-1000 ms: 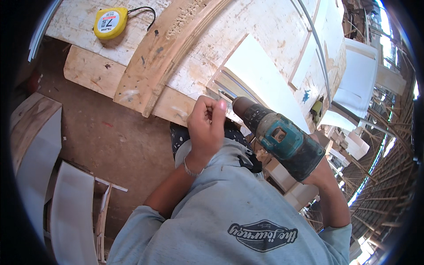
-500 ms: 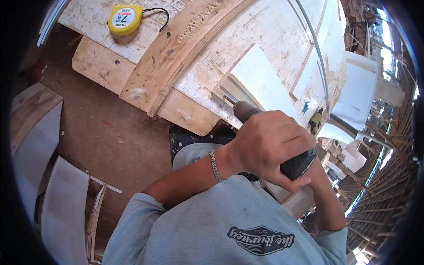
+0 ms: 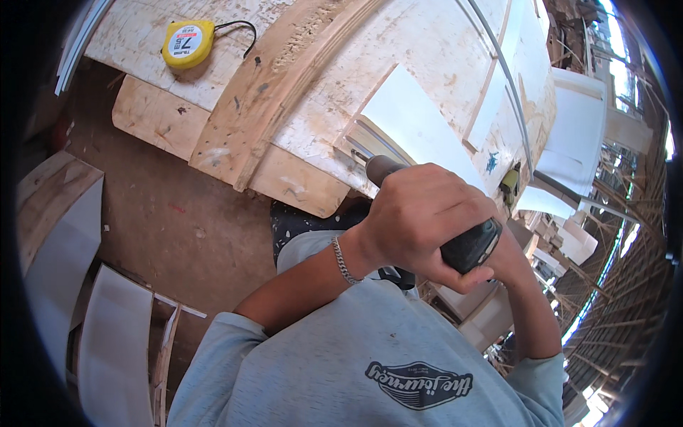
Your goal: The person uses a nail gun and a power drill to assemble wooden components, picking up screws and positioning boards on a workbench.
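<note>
My left hand (image 3: 427,220) is closed over the body of a dark power drill (image 3: 382,169), its thumb along the lower side. The drill's bit points up and left at the end of a narrow wooden strip edging a white panel (image 3: 416,117). Whether the bit touches the wood I cannot tell. Only the wrist and back part of my right hand (image 3: 504,257) show, close behind the drill. Its fingers are hidden beneath my left hand and the tool. The panel lies on a scuffed, paint-stained worktable (image 3: 320,117).
A yellow tape measure (image 3: 188,44) with a black strap rests on the table's far left. Beside it a thick wooden board (image 3: 249,117) crosses the tabletop. White-faced wooden pieces (image 3: 117,334) stand at lower left. A green-black tool (image 3: 509,183) sits by the right edge.
My hands and the drill sit slightly further left and higher in view. The table and tape measure have shifted the same way, so my head has moved a little. The hold looks the same.
</note>
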The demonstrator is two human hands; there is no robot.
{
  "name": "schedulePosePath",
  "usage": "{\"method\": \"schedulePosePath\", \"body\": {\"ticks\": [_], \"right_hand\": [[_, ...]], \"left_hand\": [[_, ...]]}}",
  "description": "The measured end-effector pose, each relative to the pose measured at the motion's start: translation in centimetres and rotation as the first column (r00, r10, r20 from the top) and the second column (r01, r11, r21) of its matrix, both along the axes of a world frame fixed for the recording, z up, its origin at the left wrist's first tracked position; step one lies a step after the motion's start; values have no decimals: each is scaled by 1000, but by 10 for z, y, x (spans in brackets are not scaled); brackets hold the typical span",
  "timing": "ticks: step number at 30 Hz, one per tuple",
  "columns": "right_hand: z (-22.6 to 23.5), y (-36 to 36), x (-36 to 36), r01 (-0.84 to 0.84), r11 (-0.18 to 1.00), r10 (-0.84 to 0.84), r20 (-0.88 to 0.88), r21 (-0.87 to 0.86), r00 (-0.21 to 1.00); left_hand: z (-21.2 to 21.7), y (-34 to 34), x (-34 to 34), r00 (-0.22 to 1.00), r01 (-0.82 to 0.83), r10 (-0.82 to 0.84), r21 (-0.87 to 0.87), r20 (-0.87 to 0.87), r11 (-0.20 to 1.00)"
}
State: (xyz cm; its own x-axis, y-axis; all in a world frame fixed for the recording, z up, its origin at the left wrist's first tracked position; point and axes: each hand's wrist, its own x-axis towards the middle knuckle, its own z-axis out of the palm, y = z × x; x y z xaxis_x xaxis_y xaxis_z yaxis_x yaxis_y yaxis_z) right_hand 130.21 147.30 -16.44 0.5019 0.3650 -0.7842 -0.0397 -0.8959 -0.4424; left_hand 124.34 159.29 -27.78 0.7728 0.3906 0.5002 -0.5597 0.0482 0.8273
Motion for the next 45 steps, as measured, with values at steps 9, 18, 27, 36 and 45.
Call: {"method": "schedulePosePath", "body": {"ticks": [9,18,27,36,45], "right_hand": [[-5,-12,1,-115,990,117,18,-80,993],[-17,-38,-33,-59,989,16,298,137,954],[-13,-136,-124,102,991,-127,439,80,889],[-27,-213,-194,565,811,-578,353,152,736],[-57,-323,-201,648,625,-778,275,434,565]], "left_hand": [[-2,2,0,998,-41,39,26,52,999],[-32,17,-2,919,300,-327,-147,-220,943],[-116,12,-26,646,264,135,386,-751,884],[-123,64,-3,446,255,-263,-160,-856,954],[-43,-145,90,834,389,-122,416,-538,822]]}}
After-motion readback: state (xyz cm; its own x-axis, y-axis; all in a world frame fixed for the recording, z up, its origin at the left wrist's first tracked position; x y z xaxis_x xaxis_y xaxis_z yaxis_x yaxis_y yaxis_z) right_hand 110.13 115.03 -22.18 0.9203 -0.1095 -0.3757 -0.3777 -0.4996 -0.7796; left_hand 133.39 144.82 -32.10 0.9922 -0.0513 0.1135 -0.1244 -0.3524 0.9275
